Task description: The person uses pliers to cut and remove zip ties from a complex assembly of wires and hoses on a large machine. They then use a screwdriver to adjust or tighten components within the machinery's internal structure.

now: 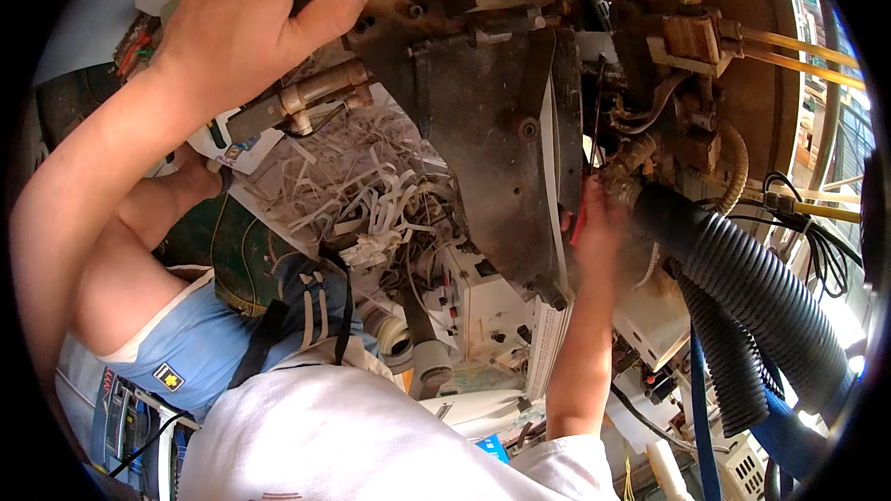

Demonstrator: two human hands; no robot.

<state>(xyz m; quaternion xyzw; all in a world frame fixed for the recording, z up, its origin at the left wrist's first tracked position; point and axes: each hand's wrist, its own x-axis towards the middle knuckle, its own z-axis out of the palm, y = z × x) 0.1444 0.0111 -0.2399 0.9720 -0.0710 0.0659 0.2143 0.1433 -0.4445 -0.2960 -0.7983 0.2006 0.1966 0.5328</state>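
Observation:
My left hand [237,32] is at the upper left, over the edge of a dark, greasy machine [483,148]. Its thumb stands apart and the other fingers run out of the picture at the top; nothing shows in the palm. Farther right, my right hand [599,223] reaches up beside the machine's metal plate, blurred a little. Its fingers are closed round a red-handled tool [581,224] with what looks like a thin shaft pointing up into the narrow gap. The tool's tip is hidden among the parts. A brass-coloured hose fitting [633,160] sits just right of this hand.
Thick black corrugated hoses [742,288] run down on the right, below yellowish tubes [803,54]. A pile of pale cut strips [371,195] lies beneath the machine. A metal cylinder on a bracket [320,93] juts out near my left wrist. A white box [483,292] stands below.

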